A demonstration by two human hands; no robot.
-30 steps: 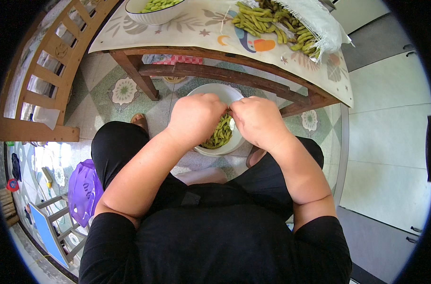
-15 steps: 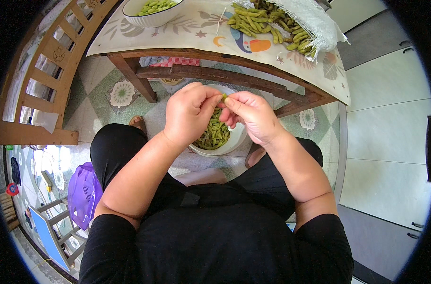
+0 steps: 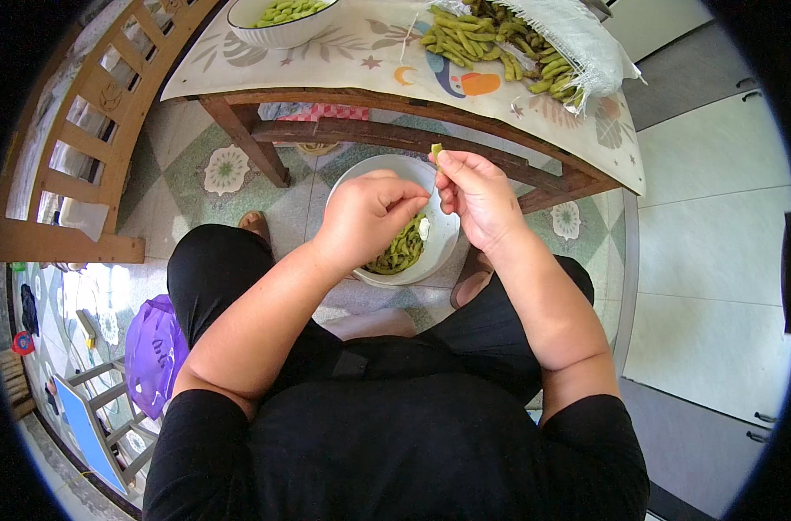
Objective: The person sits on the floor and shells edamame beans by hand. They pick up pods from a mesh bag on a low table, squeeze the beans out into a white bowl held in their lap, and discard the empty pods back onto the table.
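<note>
Between the thumb and fingers of my right hand a small green soybean pod sticks up. My left hand is closed in a pinch beside it, apart from the pod; whatever its fingertips hold, if anything, is hidden. Both hands hover over a white basin on the floor between my feet. Green-brown pods or shells lie in the basin, with a small white scrap among them. My left hand covers part of the basin.
Ahead stands a wooden table with a printed cloth. On it are a white bowl of shelled green beans and a pile of pods under a white woven sack. A purple bag rests at my left.
My hands have come apart: the right has moved slightly right and up with the pod, which now stands upright. The left has dropped a little, and more of the basin shows.
</note>
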